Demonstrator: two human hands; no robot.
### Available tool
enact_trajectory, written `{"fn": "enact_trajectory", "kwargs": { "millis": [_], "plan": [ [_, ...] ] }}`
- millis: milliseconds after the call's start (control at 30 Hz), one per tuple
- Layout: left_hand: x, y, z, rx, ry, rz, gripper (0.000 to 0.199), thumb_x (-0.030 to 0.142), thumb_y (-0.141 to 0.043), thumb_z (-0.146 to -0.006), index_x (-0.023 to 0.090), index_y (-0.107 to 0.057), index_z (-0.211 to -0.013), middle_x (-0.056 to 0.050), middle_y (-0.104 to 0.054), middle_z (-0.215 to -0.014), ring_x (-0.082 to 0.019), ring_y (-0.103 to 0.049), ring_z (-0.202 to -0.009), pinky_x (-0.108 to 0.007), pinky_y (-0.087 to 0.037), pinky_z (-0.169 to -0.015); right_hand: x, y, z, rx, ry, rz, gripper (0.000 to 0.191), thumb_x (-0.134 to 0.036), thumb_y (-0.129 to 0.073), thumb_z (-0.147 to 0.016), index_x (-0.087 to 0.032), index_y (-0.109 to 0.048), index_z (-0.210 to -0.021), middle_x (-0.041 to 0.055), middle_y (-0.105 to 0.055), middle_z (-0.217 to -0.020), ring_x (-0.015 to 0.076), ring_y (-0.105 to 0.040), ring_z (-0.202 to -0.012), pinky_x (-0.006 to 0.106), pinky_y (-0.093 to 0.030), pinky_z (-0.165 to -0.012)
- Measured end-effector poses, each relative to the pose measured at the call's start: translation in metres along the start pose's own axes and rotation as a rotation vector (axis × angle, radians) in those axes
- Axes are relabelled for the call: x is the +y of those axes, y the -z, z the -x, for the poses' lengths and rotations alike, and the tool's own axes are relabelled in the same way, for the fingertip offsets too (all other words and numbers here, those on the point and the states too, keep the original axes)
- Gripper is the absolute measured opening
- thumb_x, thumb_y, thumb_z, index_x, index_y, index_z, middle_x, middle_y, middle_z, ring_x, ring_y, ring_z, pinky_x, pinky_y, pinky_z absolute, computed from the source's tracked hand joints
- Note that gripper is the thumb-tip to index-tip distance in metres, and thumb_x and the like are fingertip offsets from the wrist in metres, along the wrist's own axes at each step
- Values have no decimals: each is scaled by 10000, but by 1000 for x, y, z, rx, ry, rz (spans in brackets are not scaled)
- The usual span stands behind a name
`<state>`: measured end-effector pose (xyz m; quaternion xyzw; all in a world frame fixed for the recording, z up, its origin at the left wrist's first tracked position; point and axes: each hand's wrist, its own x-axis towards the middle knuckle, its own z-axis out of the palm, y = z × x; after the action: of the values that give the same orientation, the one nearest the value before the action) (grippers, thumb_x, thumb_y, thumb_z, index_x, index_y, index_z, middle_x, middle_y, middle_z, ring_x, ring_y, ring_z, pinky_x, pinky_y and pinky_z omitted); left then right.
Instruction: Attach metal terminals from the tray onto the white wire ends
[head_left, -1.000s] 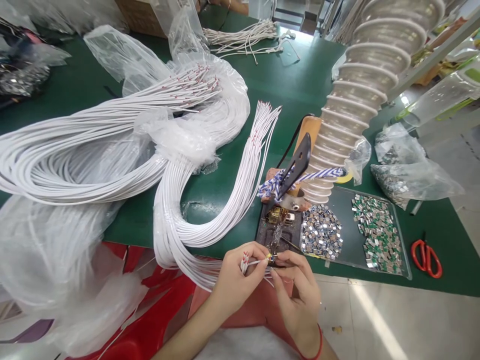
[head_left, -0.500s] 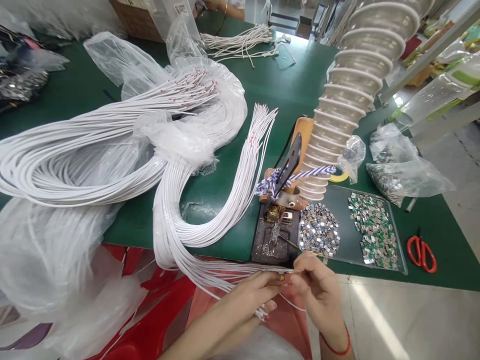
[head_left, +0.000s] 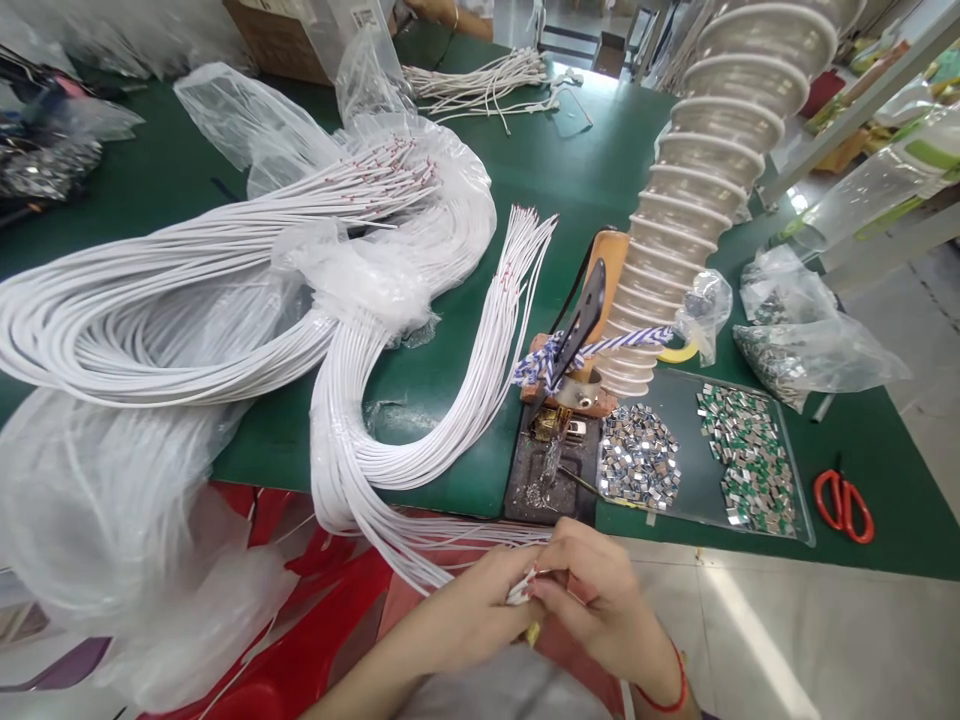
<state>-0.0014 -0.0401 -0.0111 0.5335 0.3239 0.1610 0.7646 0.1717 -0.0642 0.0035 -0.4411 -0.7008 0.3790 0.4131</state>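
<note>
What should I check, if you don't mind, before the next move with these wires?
1. Wires in hand: ok, the white wires run into the left hand, with the right hand against it.
2. Slack: ok, the wires curve loosely back toward the bundle.
3. Wire tips: cannot tell, the fingers hide most of them.
4. Yellow piece below the hands: cannot tell whether it is attached.
5. Tray: ok, two piles of metal pieces lie in it.
6. Scissors: ok, they lie right of the tray.
</note>
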Motion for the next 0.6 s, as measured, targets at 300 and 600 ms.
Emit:
{"fn": "enact_trajectory", "kwargs": {
  "millis": [300,600],
  "plan": [
    [4,9,4,176,-43,-69,231,266,-596,-961,163,-684,-773,11,-650,-707,-151,-570,-692,-242,-446,-695,5,5,0,154,-124,-65,150,-293,-724,-979,-215,-760,-857,-37,-603,-645,102,-526,-542,200,-386,-487],
    [-9,10,-8,554,-375,-85,110,131,-740,-859,200,-818,-823,-59,-822,-920,-190,-770,-858,-242,-589,-801,-1,-18,3,344,-164,41,224,-145,-657,-946,-220,-632,-736,-69,-506,-620,95,-464,-524,211,-353,-495]
  ]
}}
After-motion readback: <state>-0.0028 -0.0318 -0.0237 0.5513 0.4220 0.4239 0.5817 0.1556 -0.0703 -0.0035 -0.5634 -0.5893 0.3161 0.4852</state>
